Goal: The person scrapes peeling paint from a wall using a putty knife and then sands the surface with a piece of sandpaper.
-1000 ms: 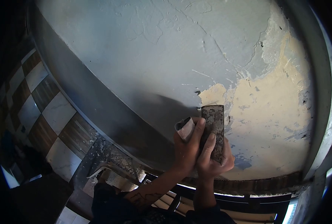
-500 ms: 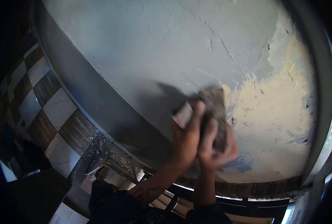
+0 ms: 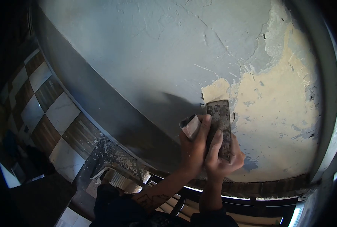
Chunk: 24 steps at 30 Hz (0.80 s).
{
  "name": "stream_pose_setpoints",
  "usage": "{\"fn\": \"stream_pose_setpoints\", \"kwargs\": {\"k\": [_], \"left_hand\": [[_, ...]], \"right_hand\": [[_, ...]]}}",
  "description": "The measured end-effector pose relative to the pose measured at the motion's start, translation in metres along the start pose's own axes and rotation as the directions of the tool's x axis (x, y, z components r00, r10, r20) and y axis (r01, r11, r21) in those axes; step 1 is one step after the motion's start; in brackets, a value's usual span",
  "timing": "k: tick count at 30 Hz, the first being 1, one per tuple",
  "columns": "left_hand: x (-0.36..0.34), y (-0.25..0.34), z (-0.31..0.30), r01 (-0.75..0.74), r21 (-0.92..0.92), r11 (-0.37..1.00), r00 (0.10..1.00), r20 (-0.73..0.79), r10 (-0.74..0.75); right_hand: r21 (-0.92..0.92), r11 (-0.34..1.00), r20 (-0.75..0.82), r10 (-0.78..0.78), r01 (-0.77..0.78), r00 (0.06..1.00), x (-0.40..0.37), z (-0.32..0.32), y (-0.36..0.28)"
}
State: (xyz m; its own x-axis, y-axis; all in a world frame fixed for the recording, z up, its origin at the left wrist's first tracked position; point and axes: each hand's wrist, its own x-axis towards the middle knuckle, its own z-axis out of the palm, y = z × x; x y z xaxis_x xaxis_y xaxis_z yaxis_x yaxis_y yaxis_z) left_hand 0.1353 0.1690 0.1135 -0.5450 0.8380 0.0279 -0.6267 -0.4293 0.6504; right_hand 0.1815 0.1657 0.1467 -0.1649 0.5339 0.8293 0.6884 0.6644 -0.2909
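My left hand (image 3: 194,148) is closed round a scraper handle (image 3: 191,126), whose hollow end points up and left. Beside it, my right hand (image 3: 223,160) grips a wide, stained scraper blade (image 3: 218,117), thumb on its face and fingers round its right side. The blade's upper edge touches the wall (image 3: 138,56), just below a cream patch (image 3: 216,90) where grey paint is off. A larger cream area (image 3: 266,109) with grey flecks spreads to the right. Both hands are close together.
Checkered tiles (image 3: 62,122) run along the left, past the wall's dark side face. Paint chips lie on a dark ledge (image 3: 117,155) at lower left. A pale frame (image 3: 329,151) borders the wall at right. Dark bars (image 3: 270,206) stand below.
Both hands and the scraper have moved slightly down. A cream patch now shows above the blade, where grey paint was before.
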Motion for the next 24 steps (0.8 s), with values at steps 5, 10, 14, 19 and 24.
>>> {"fn": "stream_pose_setpoints", "kwargs": {"k": [5, 10, 14, 19, 24], "left_hand": [[0.006, 0.005, 0.001, 0.135, -0.201, 0.97, 0.99, -0.017, -0.141], [0.026, 0.01, -0.003, 0.063, -0.21, 0.976, 0.996, -0.044, -0.074], [0.047, 0.041, -0.01, -0.137, -0.071, 0.988, 0.989, -0.07, 0.132], [0.029, 0.04, -0.018, -0.076, -0.038, 0.996, 0.993, -0.092, 0.072], [0.01, 0.025, -0.01, 0.216, -0.141, 0.966, 0.976, 0.018, -0.216]], "right_hand": [[0.003, 1.0, 0.028, -0.022, 0.021, 0.999, 0.002, 0.006, 0.004], [-0.057, 0.994, -0.079, -0.095, 0.091, 0.992, 0.005, 0.029, 0.002], [0.08, 0.996, -0.002, 0.037, -0.037, 0.999, 0.027, 0.049, -0.03], [0.081, 0.996, -0.115, -0.037, 0.046, 0.993, 0.008, 0.047, -0.022], [0.036, 0.998, -0.067, 0.063, -0.06, 0.996, -0.004, 0.017, -0.01]]}}
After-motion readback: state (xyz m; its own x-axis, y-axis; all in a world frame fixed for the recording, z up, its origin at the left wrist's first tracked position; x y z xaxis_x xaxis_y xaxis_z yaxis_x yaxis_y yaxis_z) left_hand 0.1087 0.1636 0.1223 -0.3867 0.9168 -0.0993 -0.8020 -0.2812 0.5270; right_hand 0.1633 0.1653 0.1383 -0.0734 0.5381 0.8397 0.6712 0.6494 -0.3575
